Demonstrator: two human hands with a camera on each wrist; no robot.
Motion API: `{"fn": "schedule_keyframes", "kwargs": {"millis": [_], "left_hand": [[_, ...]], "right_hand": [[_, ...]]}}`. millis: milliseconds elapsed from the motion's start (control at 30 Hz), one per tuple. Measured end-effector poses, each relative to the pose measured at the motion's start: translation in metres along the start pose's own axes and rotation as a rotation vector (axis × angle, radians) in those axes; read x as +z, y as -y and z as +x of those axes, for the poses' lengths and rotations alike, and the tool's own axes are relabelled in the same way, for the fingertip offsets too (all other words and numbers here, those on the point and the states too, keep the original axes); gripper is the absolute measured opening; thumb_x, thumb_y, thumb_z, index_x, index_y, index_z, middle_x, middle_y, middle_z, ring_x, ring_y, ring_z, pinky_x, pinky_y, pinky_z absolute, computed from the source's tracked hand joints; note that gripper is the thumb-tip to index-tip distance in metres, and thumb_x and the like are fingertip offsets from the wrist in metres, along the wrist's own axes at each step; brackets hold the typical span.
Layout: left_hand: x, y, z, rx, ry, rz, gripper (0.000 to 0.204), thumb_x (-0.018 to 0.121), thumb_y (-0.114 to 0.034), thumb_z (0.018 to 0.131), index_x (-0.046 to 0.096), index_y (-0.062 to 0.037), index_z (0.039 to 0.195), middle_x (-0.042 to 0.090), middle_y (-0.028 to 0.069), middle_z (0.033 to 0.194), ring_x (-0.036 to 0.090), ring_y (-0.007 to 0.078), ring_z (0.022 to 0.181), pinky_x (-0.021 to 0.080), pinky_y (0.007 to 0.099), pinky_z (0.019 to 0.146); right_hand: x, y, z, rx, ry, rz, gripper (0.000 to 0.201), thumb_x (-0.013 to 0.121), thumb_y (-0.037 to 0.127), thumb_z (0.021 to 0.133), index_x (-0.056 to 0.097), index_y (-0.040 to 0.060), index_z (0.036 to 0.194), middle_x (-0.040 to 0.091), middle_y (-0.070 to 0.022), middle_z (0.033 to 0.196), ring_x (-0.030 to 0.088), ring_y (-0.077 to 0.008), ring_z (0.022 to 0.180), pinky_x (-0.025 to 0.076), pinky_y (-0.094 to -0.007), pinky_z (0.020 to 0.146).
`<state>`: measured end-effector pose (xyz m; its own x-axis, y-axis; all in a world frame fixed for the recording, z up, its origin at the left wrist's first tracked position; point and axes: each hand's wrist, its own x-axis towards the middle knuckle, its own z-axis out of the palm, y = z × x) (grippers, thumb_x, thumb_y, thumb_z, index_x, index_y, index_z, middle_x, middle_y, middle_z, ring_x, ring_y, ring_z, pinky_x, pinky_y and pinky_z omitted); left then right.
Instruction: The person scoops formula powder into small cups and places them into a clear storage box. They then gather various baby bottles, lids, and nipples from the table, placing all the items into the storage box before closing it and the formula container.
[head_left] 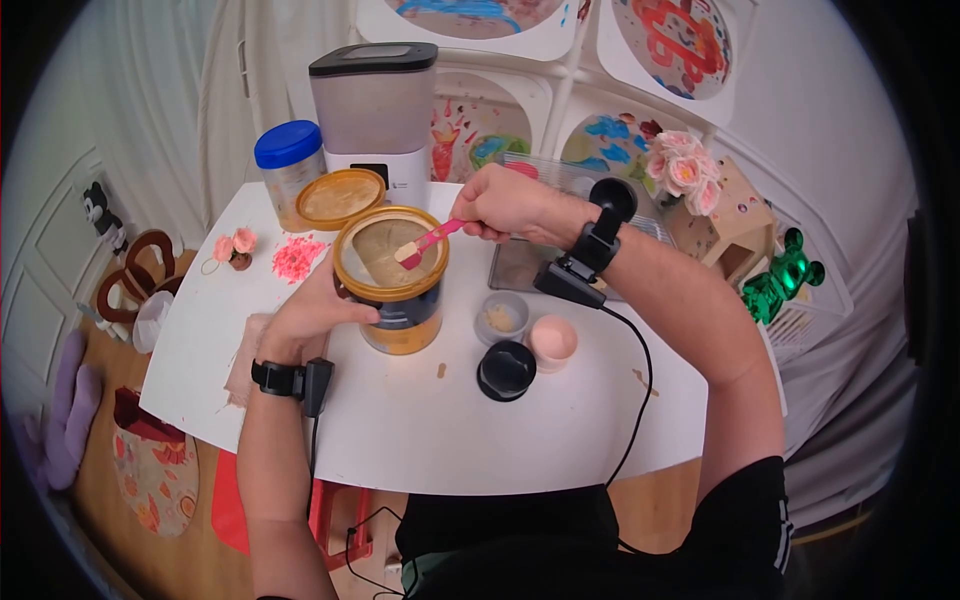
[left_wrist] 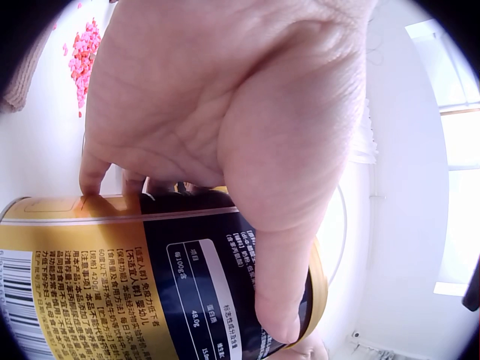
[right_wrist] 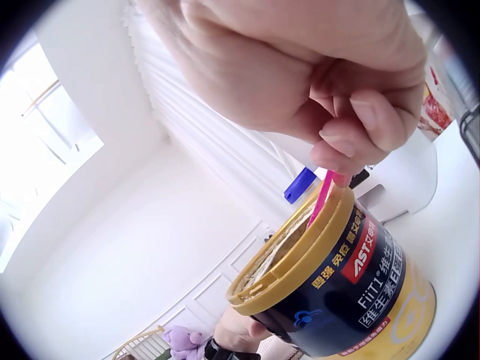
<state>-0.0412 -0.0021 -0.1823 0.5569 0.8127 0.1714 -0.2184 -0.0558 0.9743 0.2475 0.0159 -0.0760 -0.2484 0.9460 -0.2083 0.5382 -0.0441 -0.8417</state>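
Observation:
A gold-rimmed powder can [head_left: 403, 312] with a dark blue and yellow label stands uncovered on the table. My left hand [head_left: 315, 308] grips its side, and the thumb [left_wrist: 283, 311] lies along the label near the rim. A small pink spoon [head_left: 436, 236] is pinched in my right hand [head_left: 515, 203]. Its head, with pale powder on it, shows over the can's mouth in the head view. The right wrist view has the spoon's handle [right_wrist: 322, 199] crossing the gold rim. Behind the can lies its round golden lid [head_left: 340, 196], powdery on top.
A blue-capped jar [head_left: 290, 165] and a tall dispenser [head_left: 372, 110] stand behind. Small grey [head_left: 502, 317], pink [head_left: 553, 340] and black cups [head_left: 506, 370] sit right of the can. Pink bits [head_left: 298, 258] lie left, near a folded cloth [head_left: 245, 360]. A wire rack [head_left: 510, 265] is at right.

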Motion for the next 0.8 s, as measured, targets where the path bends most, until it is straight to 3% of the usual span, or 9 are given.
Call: {"fn": "schedule_keyframes", "kwargs": {"millis": [133, 233, 433, 633, 800], "left_hand": [[-0.002, 0.000, -0.001, 0.018, 0.036, 0.022, 0.126, 0.106, -0.020, 0.061, 0.035, -0.0029, 0.163, 0.050, 0.0070, 0.160, 0.045, 0.0203, 0.149, 0.033, 0.0375, 0.126], [-0.004, 0.003, 0.000, -0.011, 0.001, 0.023, 0.123, 0.105, -0.013, 0.057, 0.039, -0.0064, 0.161, 0.055, 0.0044, 0.155, 0.049, 0.0194, 0.146, 0.037, 0.0373, 0.124], [-0.004, 0.004, 0.001, 0.014, 0.035, 0.018, 0.122, 0.105, -0.017, 0.060, 0.038, -0.0052, 0.162, 0.055, 0.0053, 0.156, 0.050, 0.0197, 0.146, 0.038, 0.0377, 0.124], [-0.008, 0.008, 0.001, 0.012, 0.034, 0.032, 0.121, 0.105, -0.018, 0.061, 0.038, -0.0034, 0.161, 0.054, 0.0065, 0.156, 0.049, 0.0210, 0.146, 0.037, 0.0379, 0.124], [-0.006, 0.008, -0.001, 0.009, 0.029, 0.022, 0.120, 0.105, -0.018, 0.062, 0.038, -0.0023, 0.161, 0.054, 0.0068, 0.157, 0.049, 0.0213, 0.147, 0.036, 0.0382, 0.124]], "right_hand": [[-0.002, -0.003, -0.002, -0.008, 0.007, 0.047, 0.022, 0.059, 0.006, 0.102, 0.072, 0.0014, 0.086, 0.064, 0.0003, 0.069, 0.054, -0.0063, 0.055, 0.039, -0.0224, 0.048], [-0.008, -0.002, -0.009, -0.019, -0.014, 0.118, 0.021, 0.059, 0.006, 0.103, 0.073, 0.0010, 0.088, 0.064, 0.0002, 0.070, 0.054, -0.0066, 0.056, 0.039, -0.0223, 0.049], [-0.030, -0.004, -0.040, -0.034, -0.093, 0.185, 0.019, 0.061, 0.006, 0.104, 0.074, 0.0006, 0.091, 0.064, -0.0007, 0.072, 0.054, -0.0068, 0.059, 0.040, -0.0222, 0.050], [-0.059, -0.033, -0.068, 0.006, -0.157, 0.212, 0.020, 0.063, 0.011, 0.106, 0.072, 0.0014, 0.091, 0.065, -0.0005, 0.072, 0.054, -0.0068, 0.058, 0.041, -0.0230, 0.051], [-0.051, -0.073, -0.086, 0.031, -0.191, 0.076, 0.020, 0.062, 0.010, 0.106, 0.072, 0.0014, 0.091, 0.068, -0.0015, 0.072, 0.055, -0.0068, 0.057, 0.043, -0.0240, 0.052]]}}
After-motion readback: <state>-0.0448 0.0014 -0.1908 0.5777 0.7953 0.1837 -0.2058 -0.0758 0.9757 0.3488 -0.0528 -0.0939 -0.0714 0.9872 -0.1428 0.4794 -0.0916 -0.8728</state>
